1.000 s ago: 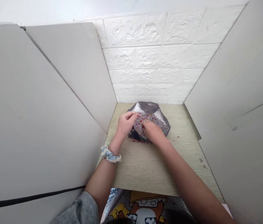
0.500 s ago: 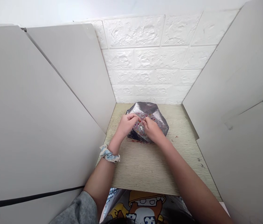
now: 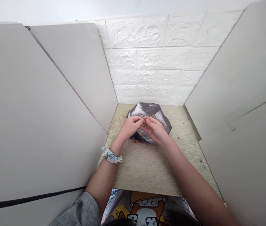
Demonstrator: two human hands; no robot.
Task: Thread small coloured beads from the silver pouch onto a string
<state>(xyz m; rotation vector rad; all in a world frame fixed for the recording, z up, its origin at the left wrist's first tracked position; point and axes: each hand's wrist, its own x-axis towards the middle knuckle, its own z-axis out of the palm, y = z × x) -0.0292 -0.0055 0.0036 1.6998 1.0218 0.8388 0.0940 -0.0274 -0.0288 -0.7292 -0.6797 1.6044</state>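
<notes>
A grey, shiny plastic bag (image 3: 147, 109) lies spread on the desk near the wall, with many small red and pale bead-like bits (image 3: 136, 141) in it and along its front edge. Just above the bag my left hand (image 3: 131, 126), a blue scrunchie (image 3: 111, 155) on its wrist, is closed with thumb and forefinger pinched. The fingertips of my right hand (image 3: 155, 129) meet those of the left, also in a pinch, while its other fingers curl loosely below. Whatever sits between the fingertips is too small to make out.
The light wooden desk (image 3: 144, 166) is hemmed in by grey panels at left (image 3: 41, 110) and right (image 3: 236, 94). A white brick-pattern wall (image 3: 147, 59) stands behind. Two small metal bits (image 3: 202, 164) lie near the right edge; printed cloth (image 3: 147, 207) shows below the front edge.
My right hand has turned so its palm and lower fingers show more. The fingertips of both hands have come together; they were slightly apart before. The bag stays in place.
</notes>
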